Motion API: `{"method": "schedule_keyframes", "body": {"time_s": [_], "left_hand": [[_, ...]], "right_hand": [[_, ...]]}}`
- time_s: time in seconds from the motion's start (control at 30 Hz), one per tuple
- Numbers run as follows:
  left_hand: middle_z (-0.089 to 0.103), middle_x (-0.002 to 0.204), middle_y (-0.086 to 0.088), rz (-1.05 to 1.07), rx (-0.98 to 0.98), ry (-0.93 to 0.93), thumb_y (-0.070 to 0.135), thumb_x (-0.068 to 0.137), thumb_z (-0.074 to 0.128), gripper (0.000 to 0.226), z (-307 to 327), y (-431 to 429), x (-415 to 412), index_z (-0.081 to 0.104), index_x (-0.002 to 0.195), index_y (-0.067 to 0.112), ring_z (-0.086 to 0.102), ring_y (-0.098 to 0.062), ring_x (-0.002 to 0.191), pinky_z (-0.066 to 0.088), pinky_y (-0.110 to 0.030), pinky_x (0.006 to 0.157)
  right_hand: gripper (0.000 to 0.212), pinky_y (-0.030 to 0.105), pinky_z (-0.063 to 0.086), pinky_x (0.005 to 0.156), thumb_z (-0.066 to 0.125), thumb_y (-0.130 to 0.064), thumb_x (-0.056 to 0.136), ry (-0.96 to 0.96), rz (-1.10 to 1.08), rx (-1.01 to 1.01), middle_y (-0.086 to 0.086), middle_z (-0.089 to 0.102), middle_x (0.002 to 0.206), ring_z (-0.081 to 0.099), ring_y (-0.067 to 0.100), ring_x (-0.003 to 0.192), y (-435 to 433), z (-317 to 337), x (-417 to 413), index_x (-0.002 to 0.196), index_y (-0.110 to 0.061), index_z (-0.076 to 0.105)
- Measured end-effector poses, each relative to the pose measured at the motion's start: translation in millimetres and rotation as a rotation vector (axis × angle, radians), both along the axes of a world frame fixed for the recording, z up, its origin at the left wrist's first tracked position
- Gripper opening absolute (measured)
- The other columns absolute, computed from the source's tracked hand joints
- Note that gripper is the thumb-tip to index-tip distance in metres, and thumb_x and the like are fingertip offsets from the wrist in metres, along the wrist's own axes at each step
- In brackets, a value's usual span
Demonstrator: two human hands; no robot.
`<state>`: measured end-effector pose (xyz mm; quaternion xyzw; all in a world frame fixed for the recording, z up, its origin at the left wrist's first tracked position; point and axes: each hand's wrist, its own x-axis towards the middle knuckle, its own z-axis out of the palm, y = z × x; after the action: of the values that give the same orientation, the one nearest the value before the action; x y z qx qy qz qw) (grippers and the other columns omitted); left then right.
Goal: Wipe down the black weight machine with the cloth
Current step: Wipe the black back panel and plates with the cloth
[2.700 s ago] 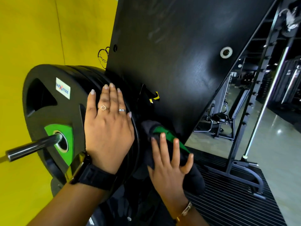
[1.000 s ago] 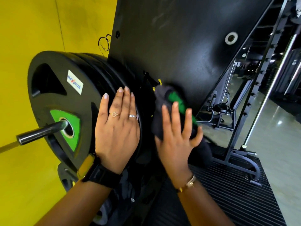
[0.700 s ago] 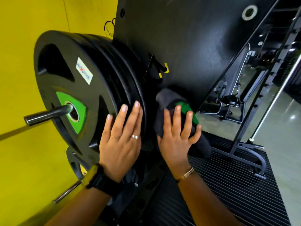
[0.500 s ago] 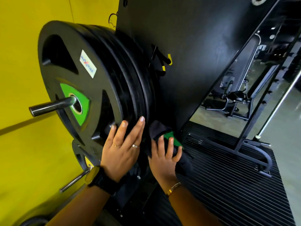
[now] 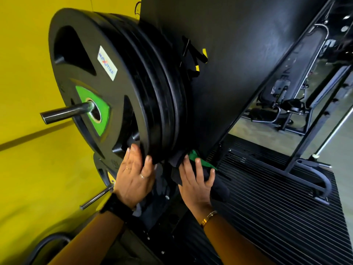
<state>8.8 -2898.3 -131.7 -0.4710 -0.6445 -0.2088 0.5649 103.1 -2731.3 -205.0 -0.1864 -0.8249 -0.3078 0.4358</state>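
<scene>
Head view: the black weight machine's big slanted panel [image 5: 238,60] fills the upper right, with the stacked weight plates [image 5: 122,83] on their steel peg [image 5: 65,112] just left of it. The cloth [image 5: 198,169], dark with a green patch, sits at the panel's bottom corner, pressed there by the right hand [image 5: 194,180]. Change: a second ago the cloth was mid-panel beside the plate stack; it has since slid down the panel's left edge to the lower tip, and the camera has dropped with it. My read: that strip of panel next to the plates is covered, and the stroke is at its end, so the next pass needs a reset upward or a move to another face; most of the panel's wide upper area looks untouched from here. Right hand pose: palm flat on the cloth, fingers [image 5: 198,165] spread and extended, pressing rather than pinching, wrist with a bracelet angled up from below. Left hand [image 5: 133,175] braces on the lower rim of the outer plates, fingers apart and curled lightly over the edge, holding nothing; a watch is on that wrist. Beyond: yellow wall [image 5: 28,54] on the left, ribbed black floor mat [image 5: 277,197] under the machine, more gym gear far right.
</scene>
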Motion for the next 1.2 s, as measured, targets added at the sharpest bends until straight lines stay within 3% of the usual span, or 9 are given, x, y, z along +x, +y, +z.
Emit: {"method": "schedule_keyframes", "body": {"time_s": [0.17,0.27,0.37,0.47,0.63,0.77,0.93,1.0,1.2], "left_hand": [[0.023,0.135,-0.044,-0.03,-0.029,-0.161,0.019,0.101,0.046,0.076,-34,-12,-18,-0.009,0.153,0.006,0.024,-0.051,0.138,0.026,-0.053,0.112],[0.028,0.134,-0.041,0.039,-0.024,-0.167,0.012,0.093,0.054,0.07,-48,-19,-22,0.01,0.147,-0.001,0.011,-0.038,0.148,0.024,-0.053,0.115],[0.032,0.131,-0.04,0.108,-0.044,-0.156,0.01,0.086,0.056,0.067,-55,-25,-23,0.018,0.139,-0.004,0.008,-0.034,0.149,0.017,-0.047,0.119],[0.031,0.134,-0.038,0.121,-0.072,-0.156,0.012,0.087,0.054,0.066,-55,-31,-23,0.018,0.14,-0.002,0.007,-0.033,0.149,0.015,-0.046,0.12],[0.03,0.136,-0.037,0.132,-0.064,-0.187,0.014,0.093,0.048,0.06,-57,-32,-24,0.018,0.142,-0.001,0.006,-0.033,0.149,0.014,-0.045,0.12],[0.032,0.138,-0.039,0.148,-0.05,-0.28,0.021,0.104,0.035,0.049,-66,-32,-21,0.018,0.142,-0.004,0.005,-0.032,0.149,0.014,-0.044,0.12],[0.03,0.144,-0.036,0.261,-0.084,-0.596,0.033,0.106,0.021,0.058,-89,-44,-10,0.019,0.144,-0.011,-0.004,-0.024,0.15,0.004,-0.035,0.122],[0.028,0.147,-0.033,0.306,-0.113,-0.703,0.035,0.106,0.016,0.059,-102,-51,-9,0.021,0.143,-0.011,-0.007,-0.021,0.15,0.002,-0.033,0.121],[0.033,0.15,-0.027,0.439,-0.258,-0.892,0.025,0.088,0.035,0.065,-130,-70,-11,0.023,0.145,-0.003,-0.01,-0.018,0.149,0.007,-0.035,0.118]], "right_hand": [[0.066,0.054,0.013,0.107,0.074,-0.029,0.063,-0.186,0.145,0.033,-0.006,0.043,0.133,0.025,0.028,0.136,-4,-16,-14,0.126,-0.023,0.054],[0.047,0.05,0.005,0.115,0.043,-0.021,0.08,-0.409,0.164,-0.003,-0.014,0.06,0.127,0.039,0.02,0.128,-27,-14,-39,0.117,-0.03,0.07],[0.051,0.059,-0.013,0.115,0.043,-0.034,0.081,-0.697,0.134,0.101,-0.012,0.055,0.138,0.044,0.02,0.131,-33,-8,-59,0.129,-0.03,0.062],[0.063,0.056,-0.009,0.117,0.059,-0.039,0.075,-0.632,0.122,0.104,-0.007,0.051,0.143,0.041,0.021,0.135,-25,-1,-47,0.136,-0.024,0.054],[0.067,0.056,-0.002,0.115,0.047,-0.031,0.085,-0.396,0.084,0.139,0.004,0.028,0.157,0.021,0.027,0.144,-6,-11,-9,0.149,-0.019,0.034],[0.064,0.057,-0.002,0.116,0.054,-0.031,0.081,-0.51,0.051,0.108,0.002,0.037,0.153,0.025,0.029,0.141,-13,-14,-19,0.143,-0.02,0.046],[0.062,0.061,-0.013,0.114,0.072,-0.036,0.068,-0.77,0.041,0.076,-0.005,0.054,0.14,0.031,0.03,0.136,-27,-24,-40,0.129,-0.028,0.062],[0.074,0.057,-0.013,0.115,0.081,-0.038,0.061,-0.709,0.082,0.003,-0.001,0.053,0.141,0.036,0.026,0.137,-24,-21,-36,0.13,-0.026,0.061],[0.096,0.052,-0.002,0.115,0.089,-0.032,0.05,-0.4,0.185,-0.197,0.003,0.051,0.143,0.03,0.024,0.138,-31,-6,-22,0.137,-0.017,0.053]]}}
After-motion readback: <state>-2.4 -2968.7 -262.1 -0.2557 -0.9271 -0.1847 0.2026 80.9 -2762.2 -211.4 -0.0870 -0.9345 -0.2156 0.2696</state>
